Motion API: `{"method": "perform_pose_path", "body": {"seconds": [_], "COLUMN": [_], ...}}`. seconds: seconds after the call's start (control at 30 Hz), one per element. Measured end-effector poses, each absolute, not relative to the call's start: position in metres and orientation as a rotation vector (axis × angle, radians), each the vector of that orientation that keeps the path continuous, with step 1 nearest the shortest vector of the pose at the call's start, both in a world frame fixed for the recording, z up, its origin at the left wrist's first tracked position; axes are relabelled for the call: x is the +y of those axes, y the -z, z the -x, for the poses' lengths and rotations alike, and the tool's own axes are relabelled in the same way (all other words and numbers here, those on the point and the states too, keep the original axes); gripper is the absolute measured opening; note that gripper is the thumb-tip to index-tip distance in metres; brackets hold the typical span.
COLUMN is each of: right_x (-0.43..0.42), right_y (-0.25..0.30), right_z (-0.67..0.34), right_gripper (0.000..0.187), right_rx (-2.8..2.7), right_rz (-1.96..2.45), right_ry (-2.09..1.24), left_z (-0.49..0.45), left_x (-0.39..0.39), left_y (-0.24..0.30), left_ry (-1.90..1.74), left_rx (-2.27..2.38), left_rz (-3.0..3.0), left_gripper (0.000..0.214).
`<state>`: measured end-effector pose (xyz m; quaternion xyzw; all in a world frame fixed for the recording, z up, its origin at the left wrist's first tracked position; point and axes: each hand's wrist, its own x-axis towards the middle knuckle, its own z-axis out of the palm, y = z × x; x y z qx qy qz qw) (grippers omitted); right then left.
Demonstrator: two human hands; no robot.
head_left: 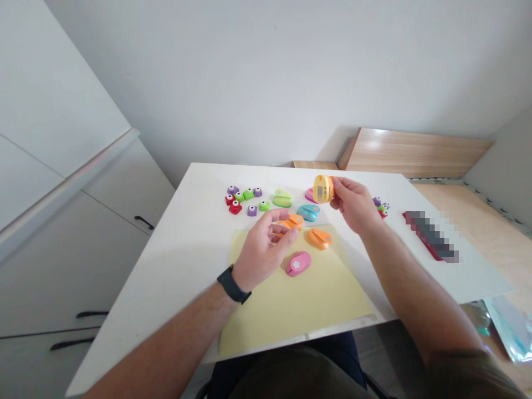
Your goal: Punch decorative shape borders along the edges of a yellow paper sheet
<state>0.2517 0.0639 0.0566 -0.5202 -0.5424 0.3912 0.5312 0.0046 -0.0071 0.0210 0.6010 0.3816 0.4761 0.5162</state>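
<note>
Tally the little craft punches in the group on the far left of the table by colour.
Purple punches: 3
Green punches: 3
Red punches: 2
Total: 8

A smooth, glossy plastic finish is seen on the yellow craft punch [322,189], the orange craft punch [294,221] and the pink craft punch [298,264]. The same moulded shine is carried by the teal craft punch [308,212] and the small square punches [248,194]. A matt, paper-like surface is shown by the pale yellow sheet [291,310]. The tabletop [195,221] is finished in smooth white laminate. A wood grain with a soft gloss is seen on the board [411,152] behind. The watch strap [231,284] looks like matt black rubber, the cabinet handle [144,222] like dark metal, and the sleeve [457,377] like matt cloth.
</note>
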Motion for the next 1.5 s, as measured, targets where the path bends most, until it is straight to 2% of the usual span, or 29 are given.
{"method": "perform_pose_path", "body": {"seconds": [0.17,0.27,0.5,0.6,0.8,0.97,1.2,1.5], "right_x": [0.020,0.012,0.006,0.001,-0.007,-0.006,-0.002,-0.001], "right_y": [-0.065,-0.065,-0.061,-0.061,-0.064,-0.057,-0.053,-0.052], "right_z": [-0.208,-0.196,-0.185,-0.188,-0.195,-0.199,-0.199,-0.196], "right_gripper": [0.036,0.036,0.033,0.037,0.041,0.038,0.032,0.031], "right_rx": [-1.292,-1.308,-1.350,-1.386,-1.507,-1.469,-1.314,-1.278], "right_rz": [1.049,1.026,1.017,1.022,0.986,1.019,0.976,0.962], "right_ry": [-1.243,-1.293,-1.283,-1.255,-1.268,-1.231,-1.205,-1.196], "left_z": [-0.005,-0.006,-0.003,-0.003,-0.004,-0.004,-0.005,-0.003], "left_x": [-0.011,-0.011,-0.006,-0.005,-0.005,-0.006,-0.006,-0.007], "left_y": [-0.024,-0.028,-0.035,-0.033,-0.030,-0.031,-0.036,-0.037], "left_ry": [-1.123,-1.072,-1.014,-1.019,-0.987,-0.954,-0.922,-0.914], "left_rx": [0.842,0.749,0.698,0.671,0.658,0.620,0.709,0.761], "left_rz": [-1.403,-1.342,-1.157,-1.133,-1.092,-1.088,-1.075,-1.115], "left_gripper": [0.058,0.055,0.041,0.035,0.037,0.034,0.041,0.031]}}
